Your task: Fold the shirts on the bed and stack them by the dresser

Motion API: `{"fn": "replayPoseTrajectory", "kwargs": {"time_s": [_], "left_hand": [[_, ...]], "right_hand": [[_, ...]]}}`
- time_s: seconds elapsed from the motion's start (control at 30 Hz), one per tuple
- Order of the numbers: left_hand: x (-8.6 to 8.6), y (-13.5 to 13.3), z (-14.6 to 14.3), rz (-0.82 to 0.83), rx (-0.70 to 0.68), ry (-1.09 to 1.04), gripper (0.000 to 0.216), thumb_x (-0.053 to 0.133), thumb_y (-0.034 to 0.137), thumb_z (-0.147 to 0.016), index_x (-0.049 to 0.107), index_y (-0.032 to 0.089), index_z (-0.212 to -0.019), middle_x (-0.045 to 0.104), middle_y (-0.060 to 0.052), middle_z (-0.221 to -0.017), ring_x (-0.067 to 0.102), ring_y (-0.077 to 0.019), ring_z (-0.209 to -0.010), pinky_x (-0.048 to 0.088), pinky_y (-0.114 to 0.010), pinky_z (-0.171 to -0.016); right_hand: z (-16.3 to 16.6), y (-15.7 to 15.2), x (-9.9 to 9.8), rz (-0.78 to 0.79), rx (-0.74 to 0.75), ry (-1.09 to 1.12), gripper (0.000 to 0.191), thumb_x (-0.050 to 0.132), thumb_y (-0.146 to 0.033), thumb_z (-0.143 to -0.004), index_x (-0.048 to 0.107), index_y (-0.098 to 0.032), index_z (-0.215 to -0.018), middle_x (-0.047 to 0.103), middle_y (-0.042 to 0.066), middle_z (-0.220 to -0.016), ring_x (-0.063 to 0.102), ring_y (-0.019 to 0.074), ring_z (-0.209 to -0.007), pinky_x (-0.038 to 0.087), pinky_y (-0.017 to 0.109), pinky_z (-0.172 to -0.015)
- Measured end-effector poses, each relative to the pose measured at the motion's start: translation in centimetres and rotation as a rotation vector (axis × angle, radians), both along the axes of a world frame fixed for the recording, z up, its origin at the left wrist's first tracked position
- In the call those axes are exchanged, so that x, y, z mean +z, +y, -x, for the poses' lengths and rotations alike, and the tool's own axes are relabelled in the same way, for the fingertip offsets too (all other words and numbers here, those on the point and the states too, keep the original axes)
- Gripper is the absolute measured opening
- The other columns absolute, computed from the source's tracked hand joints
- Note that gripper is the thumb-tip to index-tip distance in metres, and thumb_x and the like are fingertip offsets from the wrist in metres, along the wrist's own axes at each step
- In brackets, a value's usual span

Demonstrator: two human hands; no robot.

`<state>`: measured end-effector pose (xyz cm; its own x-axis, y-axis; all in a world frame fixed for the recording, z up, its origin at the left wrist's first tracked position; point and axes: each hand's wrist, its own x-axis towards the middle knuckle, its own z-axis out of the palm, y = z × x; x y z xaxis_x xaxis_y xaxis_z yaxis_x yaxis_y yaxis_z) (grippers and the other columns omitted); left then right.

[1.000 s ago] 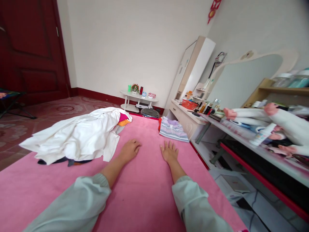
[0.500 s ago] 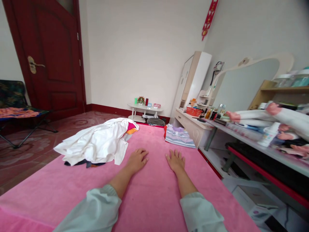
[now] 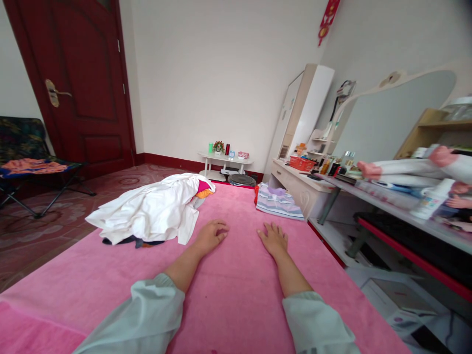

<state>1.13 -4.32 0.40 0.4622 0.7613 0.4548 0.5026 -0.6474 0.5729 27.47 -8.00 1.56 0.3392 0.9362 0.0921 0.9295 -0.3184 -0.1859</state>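
Observation:
Both my hands rest on a pink bed cover (image 3: pixel 228 275), apart from each other and holding nothing. My left hand (image 3: pixel 211 237) lies with its fingers loosely stretched, just right of a heap topped by a white garment (image 3: pixel 151 209). Magenta and orange cloth (image 3: pixel 204 190) peeks out at the heap's far right end, and dark cloth (image 3: pixel 131 242) shows under its near edge. Palm down, my right hand (image 3: pixel 273 239) has its fingers spread. Beyond it, near the bed's far right corner, a striped shirt (image 3: pixel 278 202) lies folded, with something red partly hidden beneath its left side.
A folding chair (image 3: pixel 33 169) with orange cloth stands left, by a dark red door (image 3: pixel 77 88). Along the right are a dresser (image 3: pixel 295 179) with a mirror and a crowded table (image 3: pixel 401 201). A low white table (image 3: pixel 224 158) stands beyond the bed.
The view has shifted slightly, so the room's objects sit a little further right in the picture. My hands stay in the same place on the cover; the clothes have not moved.

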Motion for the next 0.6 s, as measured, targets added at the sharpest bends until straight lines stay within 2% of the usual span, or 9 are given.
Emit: {"fn": "replayPoseTrajectory", "kwargs": {"time_s": [0.6], "left_hand": [[-0.41,0.34,0.01,0.002,-0.011,-0.019,0.026,0.06,0.02,-0.079,0.072,0.022,-0.102,0.064,-0.005,-0.114,0.058,-0.0201,-0.105,0.043,-0.032,-0.096]], "right_hand": [[-0.15,-0.11,-0.06,-0.036,0.002,0.007,0.06,0.033,-0.058,-0.088,0.041,-0.027,-0.139,0.03,0.007,-0.151,0.022,0.0311,-0.138,0.019,0.052,-0.107]]}}
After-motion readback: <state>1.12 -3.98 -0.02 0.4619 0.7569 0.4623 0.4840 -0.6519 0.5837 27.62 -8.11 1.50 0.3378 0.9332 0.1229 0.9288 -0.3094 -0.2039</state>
